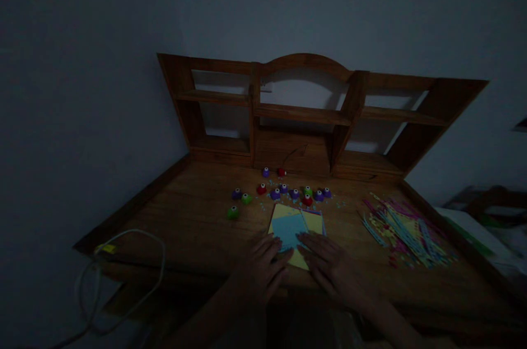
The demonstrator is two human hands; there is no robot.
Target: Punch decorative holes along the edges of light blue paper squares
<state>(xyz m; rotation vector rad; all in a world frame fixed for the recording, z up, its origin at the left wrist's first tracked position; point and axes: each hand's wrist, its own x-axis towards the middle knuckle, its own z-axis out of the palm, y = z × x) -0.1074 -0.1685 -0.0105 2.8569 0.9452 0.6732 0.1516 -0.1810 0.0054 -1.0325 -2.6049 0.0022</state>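
While both your hands are resting palm-down at the near side of the paper, the light-blue sheet (pixel 289 226) is lying just ahead of them, mostly in the gap between your fingertips. It is sitting on top of a larger yellow sheet (pixel 315 221), and a bluish edge is showing beneath the yellow at the right. The blue piece is looking close to square, so no clear long axis is offering itself; its far edge is running slightly aslant, the right end farther from you than the left.

Your left hand (pixel 261 268) is reaching in from the near left, its fingertips meeting the blue sheet's near-left part. Your right hand (pixel 331 261) is coming in from the near right, its fingertips lying at the blue sheet's right side, over the yellow. Neither hand is clearly nearer; you are flanking the sheet almost evenly, so any slide or turn of it is probably depending on balanced pressure from both sides. Your fingers are lying extended, neither clenched nor visibly gripping anything; in this dim light, you cannot tell how firmly they are pressing.

Small eye-topped pieces (pixel 275 194) are standing beyond the paper's far edge, while a heap of coloured strips (pixel 405 231) is lying well apart to the right.
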